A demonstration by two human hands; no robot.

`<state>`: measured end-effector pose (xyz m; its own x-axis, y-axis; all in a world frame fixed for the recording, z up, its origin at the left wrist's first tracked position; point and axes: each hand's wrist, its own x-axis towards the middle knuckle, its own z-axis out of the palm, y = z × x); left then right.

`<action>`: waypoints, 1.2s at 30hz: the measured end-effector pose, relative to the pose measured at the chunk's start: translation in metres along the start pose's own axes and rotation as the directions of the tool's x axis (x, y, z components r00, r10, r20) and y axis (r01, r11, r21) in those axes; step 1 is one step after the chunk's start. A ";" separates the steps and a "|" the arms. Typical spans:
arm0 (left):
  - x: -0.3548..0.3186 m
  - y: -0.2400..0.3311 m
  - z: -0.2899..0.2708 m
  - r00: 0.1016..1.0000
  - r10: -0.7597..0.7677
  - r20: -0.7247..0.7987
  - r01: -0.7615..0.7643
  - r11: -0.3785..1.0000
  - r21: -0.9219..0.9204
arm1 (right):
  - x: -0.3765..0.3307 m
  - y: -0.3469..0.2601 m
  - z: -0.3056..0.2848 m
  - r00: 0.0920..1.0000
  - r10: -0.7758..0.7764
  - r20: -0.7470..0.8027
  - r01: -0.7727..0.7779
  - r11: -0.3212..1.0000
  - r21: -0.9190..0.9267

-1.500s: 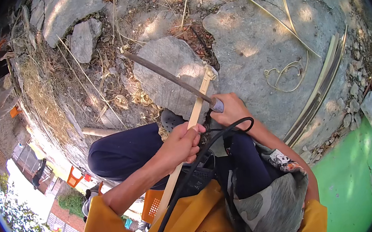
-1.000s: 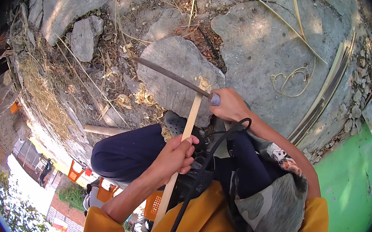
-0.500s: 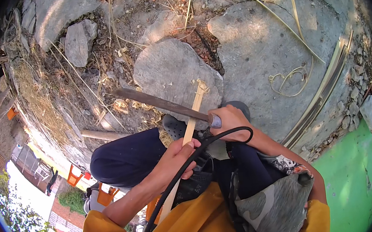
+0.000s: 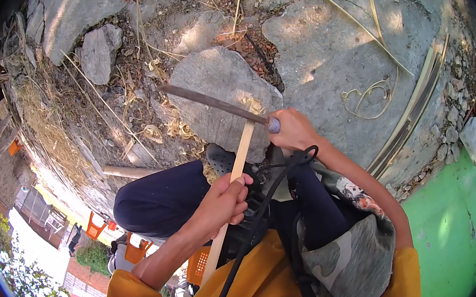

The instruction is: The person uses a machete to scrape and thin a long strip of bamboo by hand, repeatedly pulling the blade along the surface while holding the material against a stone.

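My left hand is closed round a pale, flat strip of bamboo or wood. The strip slants from my lap toward a flat stone in front of me. In my right hand is the handle of a long, dark-bladed knife, its tip pointing to the far left. The blade lies across the far end of the strip, where curled shavings gather. Fingers of the right hand are wrapped round the handle. A black cable loops between my forearms.
More curled shavings lie left of the stone. Thin strips are scattered over the rock slab, and a long bundle of strips lies at the right. A loose rock sits far left. One dark clog shows by my knee.
The knife has slid along the strip to its far end, my right hand moving slightly away from me. My left hand still grips the strip. The black cable has swung lower.
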<state>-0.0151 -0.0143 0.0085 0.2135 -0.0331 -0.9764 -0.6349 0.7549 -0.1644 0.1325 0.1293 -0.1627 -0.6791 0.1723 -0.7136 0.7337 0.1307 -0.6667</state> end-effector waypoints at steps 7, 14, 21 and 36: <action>-0.002 0.003 0.000 0.999 -0.003 0.042 0.004 1.000 -0.018 | -0.040 -0.006 0.014 0.995 -0.076 0.058 0.076 0.997 0.008; -0.003 0.005 0.005 0.998 0.002 0.059 0.000 0.999 -0.038 | -0.010 0.003 0.000 0.999 0.038 -0.014 -0.038 0.999 -0.015; 0.000 -0.008 0.002 0.988 0.151 0.022 -0.152 0.977 0.149 | 0.002 0.003 -0.002 0.997 -0.025 -0.076 0.023 1.000 -0.018; 0.010 -0.021 -0.002 0.891 0.452 0.044 -0.390 0.710 0.586 | -0.001 -0.002 0.008 0.997 0.028 -0.077 -0.027 1.000 0.012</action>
<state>-0.0011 -0.0318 0.0017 -0.0646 0.3408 -0.9379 -0.0992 0.9330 0.3459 0.1311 0.1209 -0.1623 -0.6547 0.2506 -0.7132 0.7516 0.1147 -0.6496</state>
